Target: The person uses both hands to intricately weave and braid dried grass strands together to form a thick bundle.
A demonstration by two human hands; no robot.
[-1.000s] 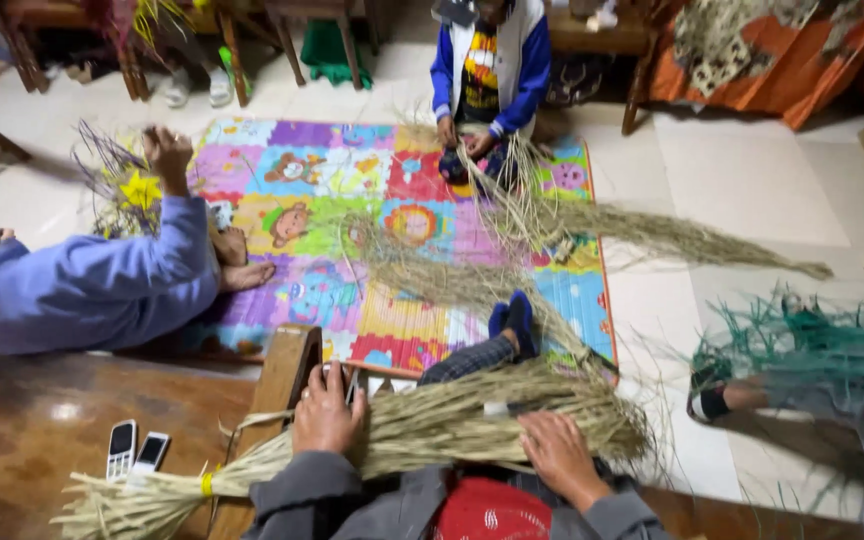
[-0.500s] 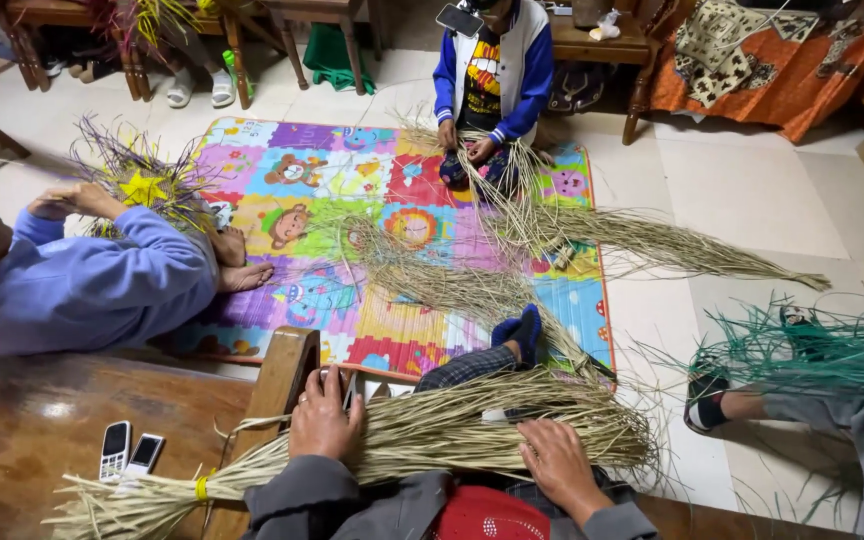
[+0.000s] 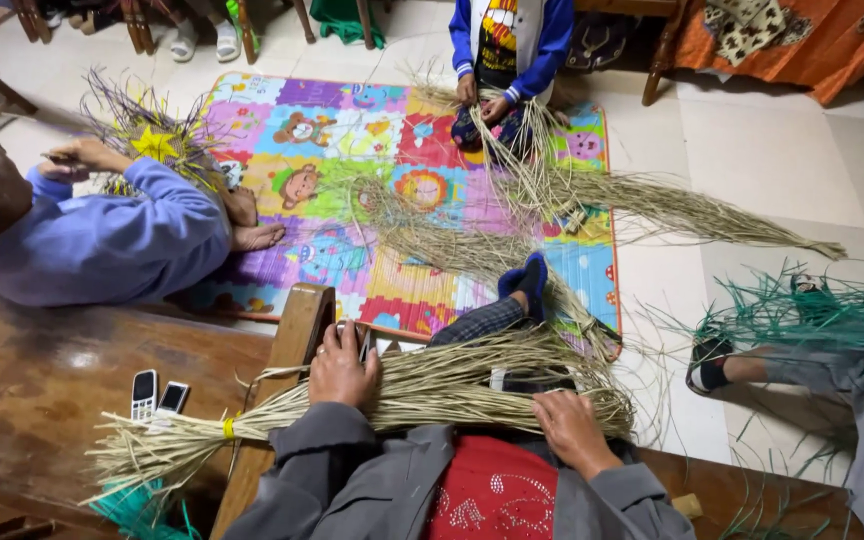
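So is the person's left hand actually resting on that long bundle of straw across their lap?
Touching. The head view shows the left hand lying flat on the straw bundle, fingers spread over the strands, no gap.

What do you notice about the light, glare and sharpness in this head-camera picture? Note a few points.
Head view: soft, even indoor light with faint shadows; a pale glare patch on the dark wooden table; the straw bundle under the left hand and right hand is fairly sharp; the green strands look slightly smeared.

The left hand's (image 3: 342, 370) fingers hide in the straw bundle (image 3: 422, 385). The green strands (image 3: 822, 315) and grey-trousered leg (image 3: 852, 400) run off the right edge.
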